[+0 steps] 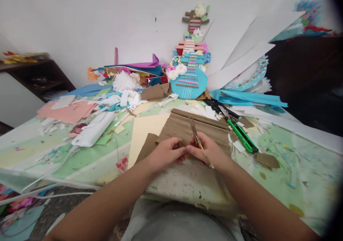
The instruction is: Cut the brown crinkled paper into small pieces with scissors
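My left hand (168, 151) and my right hand (207, 151) meet over a sheet of brown crepe paper (198, 124) at the table's front edge. Between my left fingertips is a small scrap of brown paper (183, 143), partly hidden by the fingers. My right thumb and fingers press against the left fingertips. A slim, pointed, scissors-like metal tool (197, 138) lies across my right hand, its narrow end pointing up and away. Under the brown sheet lies a cream sheet of paper (139, 130).
A blue paper guitar shape (187, 82) decorated with paper flowers leans on the wall. Left are a white power strip (94, 129) with its cord and pink paper (68, 110). Right lie a green cutter knife (241, 133), black pens and scraps. Rolled white paper (294, 124) stretches along the right.
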`<state>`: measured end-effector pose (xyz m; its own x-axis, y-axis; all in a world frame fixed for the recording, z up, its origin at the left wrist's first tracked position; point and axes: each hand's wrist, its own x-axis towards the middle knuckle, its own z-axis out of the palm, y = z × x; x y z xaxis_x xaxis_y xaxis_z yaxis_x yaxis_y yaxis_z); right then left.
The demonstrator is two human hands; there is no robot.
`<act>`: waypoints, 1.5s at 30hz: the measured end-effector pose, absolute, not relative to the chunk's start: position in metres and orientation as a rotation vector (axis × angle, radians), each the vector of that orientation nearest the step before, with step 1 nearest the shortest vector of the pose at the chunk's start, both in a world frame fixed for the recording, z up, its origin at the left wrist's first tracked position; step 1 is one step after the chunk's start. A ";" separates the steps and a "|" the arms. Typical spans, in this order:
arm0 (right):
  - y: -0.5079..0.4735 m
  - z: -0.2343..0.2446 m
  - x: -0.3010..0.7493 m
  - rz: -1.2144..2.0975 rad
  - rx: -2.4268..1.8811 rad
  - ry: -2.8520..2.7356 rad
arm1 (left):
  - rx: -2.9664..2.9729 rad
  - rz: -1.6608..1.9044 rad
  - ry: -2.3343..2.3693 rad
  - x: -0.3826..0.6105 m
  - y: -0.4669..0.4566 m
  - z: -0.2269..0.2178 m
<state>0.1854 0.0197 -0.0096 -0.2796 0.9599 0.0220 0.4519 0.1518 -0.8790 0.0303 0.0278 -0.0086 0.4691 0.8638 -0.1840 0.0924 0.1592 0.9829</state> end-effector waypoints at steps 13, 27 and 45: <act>0.023 -0.019 0.183 1.216 -1.213 -1.650 | 1.318 0.470 0.896 0.030 0.029 -0.013; 0.008 0.004 0.192 0.608 -1.718 -2.194 | 1.250 0.916 0.926 0.017 0.037 -0.011; 0.004 -0.002 0.185 0.587 -1.708 -2.196 | 1.204 1.082 0.968 0.021 0.037 -0.020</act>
<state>0.1852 0.0036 -0.0018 -0.2501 0.9681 -0.0157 0.8467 0.2108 -0.4885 0.0205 0.0372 -0.0204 0.2241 0.9745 -0.0084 -0.1164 0.0353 0.9926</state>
